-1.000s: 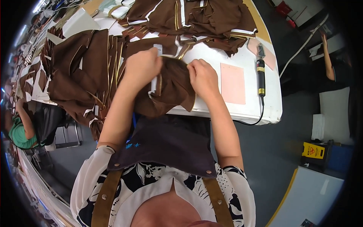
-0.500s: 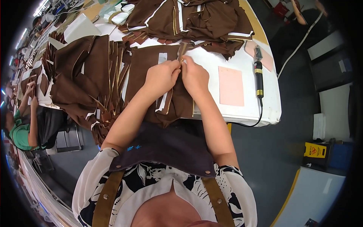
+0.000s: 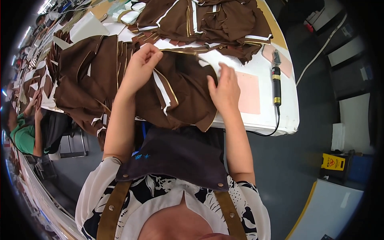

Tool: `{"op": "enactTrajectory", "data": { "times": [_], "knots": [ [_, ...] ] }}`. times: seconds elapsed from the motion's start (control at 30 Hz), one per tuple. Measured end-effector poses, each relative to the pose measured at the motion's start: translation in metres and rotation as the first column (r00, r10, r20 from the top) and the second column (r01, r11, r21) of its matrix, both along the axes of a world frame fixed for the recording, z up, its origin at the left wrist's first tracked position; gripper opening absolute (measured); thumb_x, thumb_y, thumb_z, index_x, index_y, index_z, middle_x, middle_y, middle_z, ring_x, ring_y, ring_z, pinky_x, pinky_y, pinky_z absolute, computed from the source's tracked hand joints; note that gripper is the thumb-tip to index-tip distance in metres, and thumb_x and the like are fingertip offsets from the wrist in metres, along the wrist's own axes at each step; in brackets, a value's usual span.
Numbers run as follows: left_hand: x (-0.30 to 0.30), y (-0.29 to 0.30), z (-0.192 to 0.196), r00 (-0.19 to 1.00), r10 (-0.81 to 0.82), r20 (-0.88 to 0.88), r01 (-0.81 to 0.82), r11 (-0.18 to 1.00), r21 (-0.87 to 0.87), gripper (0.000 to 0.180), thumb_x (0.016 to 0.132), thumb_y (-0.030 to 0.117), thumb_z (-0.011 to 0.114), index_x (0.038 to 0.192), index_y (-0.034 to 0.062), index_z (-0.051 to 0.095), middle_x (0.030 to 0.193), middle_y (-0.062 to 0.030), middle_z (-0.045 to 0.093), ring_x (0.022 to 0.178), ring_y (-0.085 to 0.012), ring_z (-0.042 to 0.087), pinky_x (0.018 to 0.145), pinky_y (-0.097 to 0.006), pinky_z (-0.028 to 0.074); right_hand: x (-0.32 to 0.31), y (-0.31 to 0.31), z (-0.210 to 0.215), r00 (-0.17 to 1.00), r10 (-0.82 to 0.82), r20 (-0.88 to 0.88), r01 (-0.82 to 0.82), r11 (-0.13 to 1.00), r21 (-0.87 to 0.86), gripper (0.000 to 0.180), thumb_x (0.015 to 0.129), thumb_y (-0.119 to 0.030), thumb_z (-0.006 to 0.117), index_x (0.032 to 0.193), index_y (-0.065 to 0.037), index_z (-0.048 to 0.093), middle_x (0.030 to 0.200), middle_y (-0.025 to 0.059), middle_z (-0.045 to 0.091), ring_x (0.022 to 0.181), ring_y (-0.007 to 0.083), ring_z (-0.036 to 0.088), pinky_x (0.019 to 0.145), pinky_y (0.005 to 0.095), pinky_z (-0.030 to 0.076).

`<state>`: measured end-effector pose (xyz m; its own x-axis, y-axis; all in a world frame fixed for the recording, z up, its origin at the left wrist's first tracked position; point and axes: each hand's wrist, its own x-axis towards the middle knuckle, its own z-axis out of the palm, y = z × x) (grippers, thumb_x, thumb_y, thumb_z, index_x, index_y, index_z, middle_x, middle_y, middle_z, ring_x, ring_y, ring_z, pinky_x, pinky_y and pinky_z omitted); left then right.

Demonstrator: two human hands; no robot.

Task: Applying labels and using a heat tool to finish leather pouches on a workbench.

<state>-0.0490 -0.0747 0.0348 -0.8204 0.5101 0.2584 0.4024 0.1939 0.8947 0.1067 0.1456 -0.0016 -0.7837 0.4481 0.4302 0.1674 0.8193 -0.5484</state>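
A brown garment piece with gold piping and a white strip lies spread on the white table in front of me. My left hand pinches its upper gold-trimmed edge and lifts it a little. My right hand rests flat on the right side of the same piece, fingers apart, pressing it to the table.
A pile of brown garments lies at the far side, another stack to my left. A black pen-shaped tool with a cord lies at the right beside a pink sheet. A seated person in green is at the left. A yellow floor sign stands on the right.
My hands, close together on the cloth before, have moved apart. The garment piece is now spread wider, the left hand holding its top edge and the right flattening it.
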Motion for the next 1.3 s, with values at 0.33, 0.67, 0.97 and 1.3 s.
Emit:
{"op": "enactTrajectory", "data": {
  "times": [0.33,0.67,0.97,1.3],
  "knots": [
    [0.068,-0.002,0.039,0.936,0.03,-0.35,-0.182,0.893,-0.411,0.031,0.076,0.006,0.061,0.105,0.0068,0.052,0.095,-0.0188,0.065,0.088,-0.0418,0.064,0.074,-0.049,0.05,-0.081,-0.001,0.047,0.866,0.471,-0.17,-0.449,0.88,0.153,0.027,0.077,0.0,0.057,0.101,-0.01,0.065,0.093,0.0102,0.072,0.092,0.0328,0.068,0.083,0.045,0.052],
    [0.046,-0.049,0.107,0.742,0.327,-0.585,-0.441,0.895,-0.06,0.013,0.085,0.004,0.067,0.095,0.0021,0.06,0.077,-0.0098,0.064,0.061,-0.0212,0.054,0.06,-0.031,0.046,-0.069,0.003,0.09,0.867,0.336,-0.368,-0.277,0.939,0.205,0.027,0.083,0.001,0.062,0.105,-0.014,0.066,0.093,0.0032,0.071,0.085,0.0285,0.069,0.069,0.0394,0.054],
    [0.004,-0.058,0.152,0.717,-0.012,-0.697,-0.328,0.877,-0.352,0.018,0.093,0.006,0.057,0.108,0.0039,0.065,0.088,-0.0157,0.067,0.086,-0.0292,0.066,0.076,-0.037,0.05,-0.041,0.002,0.093,0.847,0.516,-0.128,-0.531,0.826,-0.189,0.028,0.086,-0.008,0.058,0.112,-0.003,0.066,0.106,0.0207,0.071,0.103,0.0387,0.067,0.086,0.044,0.054],
    [-0.022,0.106,0.138,0.405,-0.828,-0.388,-0.106,0.379,-0.919,0.042,0.076,0.016,0.071,0.118,0.0129,0.066,0.114,-0.0086,0.067,0.114,-0.0305,0.061,0.099,-0.048,0.043,0.03,-0.077,0.068,0.903,0.318,-0.289,-0.316,0.036,-0.948,0.023,0.101,-0.018,0.059,0.117,-0.002,0.051,0.084,-0.0025,0.053,0.065,0.0062,0.051,0.055,0.0241,0.052]
  ]
}}
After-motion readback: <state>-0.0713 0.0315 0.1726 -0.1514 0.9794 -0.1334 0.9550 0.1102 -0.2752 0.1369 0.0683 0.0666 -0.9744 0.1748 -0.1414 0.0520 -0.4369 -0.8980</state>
